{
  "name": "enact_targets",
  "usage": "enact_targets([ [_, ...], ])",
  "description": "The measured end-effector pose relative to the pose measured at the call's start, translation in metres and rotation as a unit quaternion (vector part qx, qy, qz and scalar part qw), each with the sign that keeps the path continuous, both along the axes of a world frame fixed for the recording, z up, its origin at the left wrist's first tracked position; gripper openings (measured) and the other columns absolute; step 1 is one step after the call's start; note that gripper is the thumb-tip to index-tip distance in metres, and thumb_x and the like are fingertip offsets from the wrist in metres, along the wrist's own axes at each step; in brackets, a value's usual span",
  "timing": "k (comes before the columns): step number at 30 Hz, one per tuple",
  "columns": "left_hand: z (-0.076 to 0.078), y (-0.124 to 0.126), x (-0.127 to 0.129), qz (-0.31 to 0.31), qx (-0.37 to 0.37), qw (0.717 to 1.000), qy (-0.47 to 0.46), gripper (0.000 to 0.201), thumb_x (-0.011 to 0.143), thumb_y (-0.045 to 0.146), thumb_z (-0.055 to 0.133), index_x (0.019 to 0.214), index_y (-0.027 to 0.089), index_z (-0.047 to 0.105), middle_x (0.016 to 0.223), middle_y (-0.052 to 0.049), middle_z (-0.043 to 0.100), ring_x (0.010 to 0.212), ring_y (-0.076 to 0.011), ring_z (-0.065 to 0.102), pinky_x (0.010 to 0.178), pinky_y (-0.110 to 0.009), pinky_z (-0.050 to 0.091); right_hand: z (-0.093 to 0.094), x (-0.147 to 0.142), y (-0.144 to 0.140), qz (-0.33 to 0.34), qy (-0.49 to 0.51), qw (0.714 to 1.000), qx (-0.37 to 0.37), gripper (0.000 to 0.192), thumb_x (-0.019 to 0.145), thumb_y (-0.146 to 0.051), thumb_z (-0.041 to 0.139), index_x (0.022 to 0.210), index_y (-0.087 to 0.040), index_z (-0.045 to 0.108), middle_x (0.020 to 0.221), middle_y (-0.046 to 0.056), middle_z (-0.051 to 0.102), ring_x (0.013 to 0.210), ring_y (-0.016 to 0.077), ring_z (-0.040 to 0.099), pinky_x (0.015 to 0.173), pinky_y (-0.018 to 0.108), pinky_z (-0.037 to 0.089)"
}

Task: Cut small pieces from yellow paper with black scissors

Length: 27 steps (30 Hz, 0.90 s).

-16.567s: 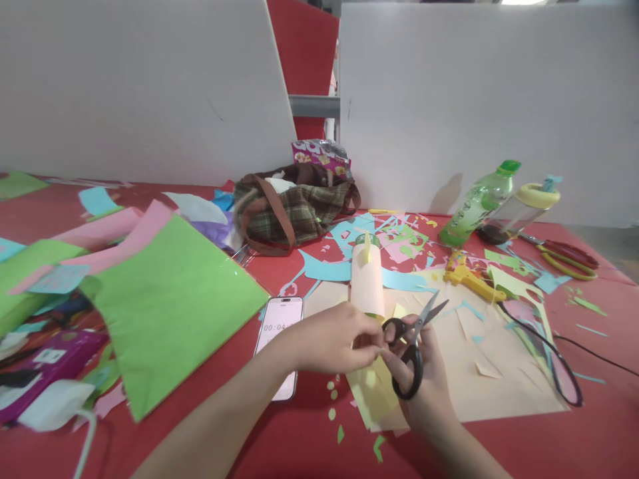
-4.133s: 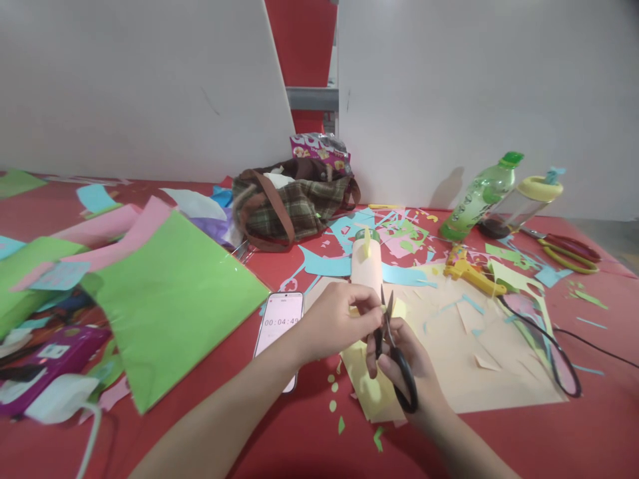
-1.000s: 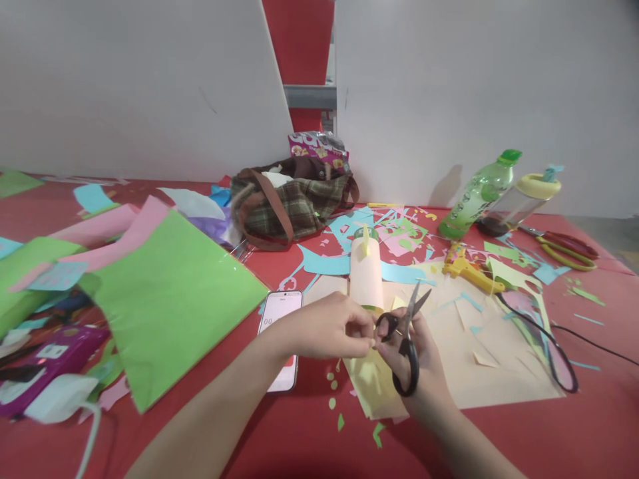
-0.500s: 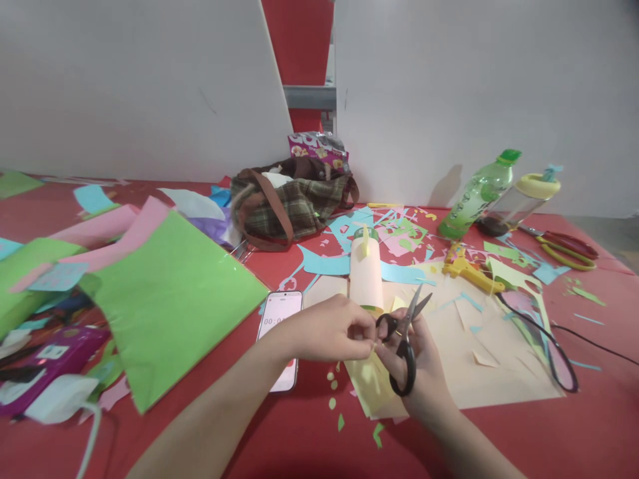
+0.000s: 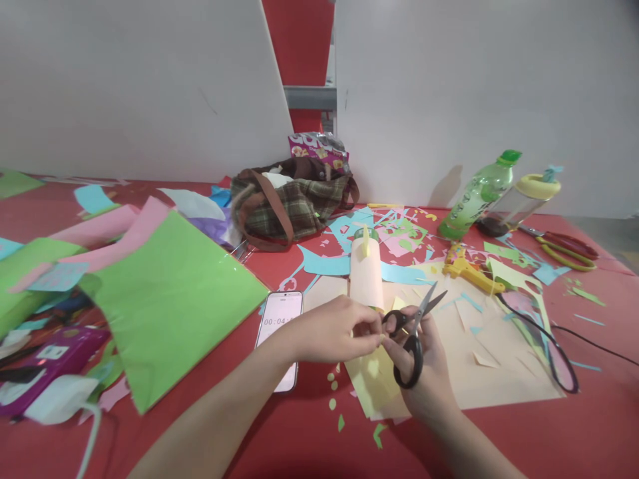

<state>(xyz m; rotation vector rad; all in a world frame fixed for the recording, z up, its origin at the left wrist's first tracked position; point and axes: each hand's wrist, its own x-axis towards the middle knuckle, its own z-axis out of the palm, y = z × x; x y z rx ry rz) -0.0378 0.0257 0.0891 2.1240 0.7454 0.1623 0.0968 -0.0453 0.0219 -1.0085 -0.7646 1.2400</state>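
My right hand grips black scissors, their blades slightly apart and pointing up and to the right. My left hand pinches a tiny yellow paper piece right at the scissor handles; the piece is mostly hidden by my fingers. Under both hands lies a yellow sheet with a hole cut in it. Just beyond my hands stands a bottle wrapped in cream paper with a yellow tab on top.
A phone lies left of my hands, beside a big green sheet. A yellow glue gun with a black cable, a green bottle, red-yellow scissors and a plaid bag lie farther back among paper scraps.
The scissors have tilted from pointing nearly upward to pointing up-right, and their blades have opened a little. My left hand still pinches the small piece in the same place.
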Motion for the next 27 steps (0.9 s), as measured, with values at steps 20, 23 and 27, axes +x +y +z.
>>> enact_targets([
  [20,0.0068,0.0033,-0.0026,0.118,-0.003,0.985,-0.125,0.016,0.073,0.014,0.042,0.062,0.015,0.054,0.063,0.003,0.056,0.063,-0.0078,0.049,0.063,-0.018,0.037,0.0024,-0.0046,-0.0044,0.131,0.001,0.991,0.001,0.028,0.066,-0.029,0.064,0.087,-0.024,0.047,0.067,-0.002,0.049,0.052,0.0116,0.044,0.048,0.025,0.035],
  [23,0.0064,0.0023,-0.0023,0.116,-0.009,0.985,-0.128,0.016,0.073,0.014,0.042,0.061,0.015,0.053,0.063,0.003,0.056,0.063,-0.0078,0.049,0.064,-0.019,0.037,0.0012,-0.0044,-0.0047,0.14,-0.003,0.99,0.005,0.028,0.066,-0.03,0.064,0.086,-0.023,0.046,0.066,-0.002,0.048,0.053,0.0118,0.043,0.049,0.025,0.035],
  [27,0.0058,0.0008,-0.0014,0.123,0.006,0.985,-0.121,0.017,0.073,0.014,0.042,0.059,0.016,0.052,0.062,0.004,0.056,0.063,-0.0081,0.049,0.064,-0.019,0.037,0.0007,-0.0049,-0.0045,0.149,-0.01,0.989,0.011,0.028,0.066,-0.031,0.064,0.086,-0.024,0.046,0.065,-0.002,0.047,0.052,0.0124,0.044,0.049,0.026,0.035],
])
